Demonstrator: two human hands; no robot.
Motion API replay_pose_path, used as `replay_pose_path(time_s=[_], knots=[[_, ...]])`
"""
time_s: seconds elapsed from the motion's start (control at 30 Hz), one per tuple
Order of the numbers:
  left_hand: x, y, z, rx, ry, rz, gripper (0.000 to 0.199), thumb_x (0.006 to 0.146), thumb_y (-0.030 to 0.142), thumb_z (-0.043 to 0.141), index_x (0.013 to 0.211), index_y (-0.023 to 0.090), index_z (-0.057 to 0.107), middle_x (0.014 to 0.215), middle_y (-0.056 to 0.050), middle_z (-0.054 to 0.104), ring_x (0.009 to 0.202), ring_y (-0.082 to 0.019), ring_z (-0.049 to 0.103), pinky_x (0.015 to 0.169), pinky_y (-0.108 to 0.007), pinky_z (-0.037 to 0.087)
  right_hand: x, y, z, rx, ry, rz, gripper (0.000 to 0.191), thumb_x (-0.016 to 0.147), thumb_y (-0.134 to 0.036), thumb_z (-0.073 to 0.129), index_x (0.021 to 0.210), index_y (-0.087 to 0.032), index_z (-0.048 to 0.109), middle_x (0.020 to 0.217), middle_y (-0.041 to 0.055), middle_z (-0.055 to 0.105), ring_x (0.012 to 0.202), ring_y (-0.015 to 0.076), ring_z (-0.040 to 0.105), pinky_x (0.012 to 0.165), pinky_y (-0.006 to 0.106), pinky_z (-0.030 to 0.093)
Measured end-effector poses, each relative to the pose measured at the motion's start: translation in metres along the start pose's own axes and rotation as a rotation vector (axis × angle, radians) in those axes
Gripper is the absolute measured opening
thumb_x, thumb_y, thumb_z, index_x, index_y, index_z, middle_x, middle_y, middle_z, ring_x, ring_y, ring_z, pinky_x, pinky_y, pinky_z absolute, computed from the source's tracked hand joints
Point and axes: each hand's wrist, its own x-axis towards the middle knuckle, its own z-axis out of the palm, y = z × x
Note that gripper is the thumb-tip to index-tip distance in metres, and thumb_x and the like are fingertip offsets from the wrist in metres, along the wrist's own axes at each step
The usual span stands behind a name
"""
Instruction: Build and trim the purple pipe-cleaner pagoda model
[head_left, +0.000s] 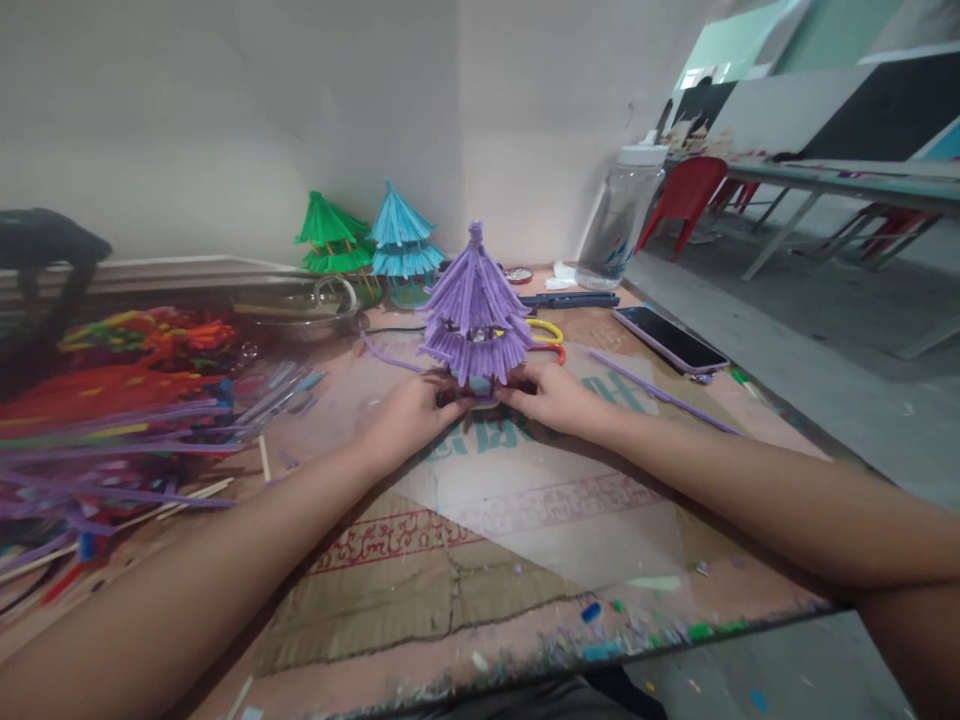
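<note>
A purple two-tiered model pavilion (477, 290) made of fuzzy pipe cleaners stands upright on the cardboard sheet (360, 610) in front of me. My left hand (420, 405) grips its base from the left, thumb along the near edge. From the other side my right hand (551, 398) closes on the same base, its fingers partly hidden behind it. Right behind the model, yellow and red scissor handles (547, 332) show. A loose purple pipe cleaner (660, 390) lies to the right of my right hand.
Green (330, 235) and blue (405, 235) model pavilions stand against the wall. Bundles of pipe cleaners (97, 400) and sticks cover the left. A phone (670, 338) and a clear water bottle (621, 215) sit at the right edge. A glass bowl (300, 305) is behind.
</note>
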Motion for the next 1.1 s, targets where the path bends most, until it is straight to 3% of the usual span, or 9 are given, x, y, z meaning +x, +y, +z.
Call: replay_pose_path(time_s=[0.1,0.27,0.4,0.47,0.63,0.83,0.97,1.1], knots=[[0.0,0.001,0.002,-0.009,0.0,-0.039,0.017,0.086,0.032,0.063,0.084,0.019,0.074,0.084,-0.004,0.073,0.076,-0.018,0.065,0.068,-0.026,0.044,0.003,0.006,-0.005,0.186,-0.027,0.062,0.015,0.08,-0.031,0.061,0.076,-0.016,0.065,0.068,0.0004,0.059,0.065,0.0138,0.053,0.062,0.027,0.041],[-0.002,0.003,0.002,0.046,-0.025,-0.106,0.02,0.085,0.034,0.061,0.081,0.018,0.071,0.072,-0.002,0.069,0.061,-0.015,0.058,0.057,-0.025,0.035,-0.002,0.017,-0.025,0.396,-0.179,0.062,0.025,0.079,-0.041,0.069,0.071,-0.018,0.067,0.072,0.0002,0.059,0.069,0.0137,0.054,0.07,0.028,0.044],[-0.003,0.006,0.0,0.089,-0.016,-0.105,0.022,0.085,0.037,0.06,0.077,0.018,0.068,0.068,-0.002,0.066,0.057,-0.014,0.054,0.055,-0.025,0.031,-0.014,0.02,-0.032,0.664,-0.045,0.042,0.035,0.082,-0.051,0.067,0.067,-0.019,0.064,0.077,0.0027,0.064,0.08,0.0169,0.06,0.079,0.03,0.045],[-0.003,0.007,0.0,0.093,-0.016,-0.101,0.022,0.085,0.037,0.06,0.076,0.018,0.067,0.067,-0.002,0.065,0.057,-0.014,0.054,0.055,-0.025,0.03,-0.017,0.02,-0.03,0.762,-0.032,0.051,0.039,0.082,-0.055,0.067,0.066,-0.019,0.062,0.071,0.0029,0.063,0.077,0.0178,0.061,0.076,0.031,0.046],[-0.003,0.006,0.0,0.087,-0.013,-0.093,0.021,0.085,0.037,0.06,0.079,0.019,0.068,0.067,-0.001,0.065,0.057,-0.014,0.054,0.054,-0.025,0.03,-0.014,0.028,-0.021,0.76,0.068,0.081,0.038,0.083,-0.055,0.067,0.069,-0.019,0.06,0.06,-0.0027,0.053,0.054,0.0108,0.048,0.058,0.026,0.039],[-0.003,0.006,0.001,0.129,-0.023,-0.081,0.024,0.086,0.039,0.06,0.077,0.018,0.067,0.066,-0.002,0.065,0.056,-0.014,0.054,0.054,-0.026,0.029,-0.01,0.037,-0.016,0.673,0.125,0.069,0.036,0.085,-0.05,0.066,0.067,-0.02,0.055,0.055,-0.0055,0.045,0.052,0.0099,0.041,0.06,0.026,0.041],[-0.002,0.002,0.0,0.137,-0.023,-0.068,0.023,0.087,0.038,0.059,0.081,0.018,0.069,0.071,-0.004,0.069,0.061,-0.016,0.059,0.056,-0.026,0.033,-0.009,0.037,-0.02,0.681,0.157,0.161,0.038,0.08,-0.054,0.069,0.068,-0.021,0.055,0.053,-0.0052,0.046,0.052,0.0109,0.046,0.059,0.026,0.042],[0.001,-0.006,-0.006,0.14,-0.055,-0.037,0.022,0.089,0.033,0.057,0.09,0.018,0.072,0.082,-0.006,0.073,0.069,-0.018,0.063,0.061,-0.026,0.04,-0.01,0.035,-0.025,0.691,0.225,0.232,0.046,0.075,-0.062,0.07,0.068,-0.02,0.052,0.062,-0.0011,0.055,0.067,0.0159,0.06,0.068,0.028,0.049]])
